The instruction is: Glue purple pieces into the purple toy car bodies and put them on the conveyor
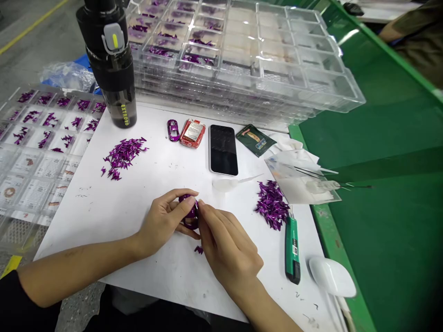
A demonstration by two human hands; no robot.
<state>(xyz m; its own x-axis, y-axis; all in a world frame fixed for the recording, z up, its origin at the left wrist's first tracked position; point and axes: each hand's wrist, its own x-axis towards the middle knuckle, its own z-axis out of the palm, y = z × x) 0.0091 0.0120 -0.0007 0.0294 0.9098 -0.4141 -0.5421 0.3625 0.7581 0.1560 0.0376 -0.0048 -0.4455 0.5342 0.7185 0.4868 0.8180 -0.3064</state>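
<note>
Your left hand (162,222) and right hand (225,245) both pinch the purple shell (190,213), long axis roughly upright, neither hand clearly nearer.

- A grey concrete floor (31,50) is seen at 10 o'clock, crossed by a painted yellow line (32,26).
- A yellow floor marking (10,266) is visible at 8 o'clock.
- A white-topped worktable (86,221) is placed at the centre.
- A green-surfaced bench (387,249), bordered by a lighter green edge strip (325,226), is set alongside at 3 o'clock.
- Light is reflected from the bench at 1 o'clock.
</note>
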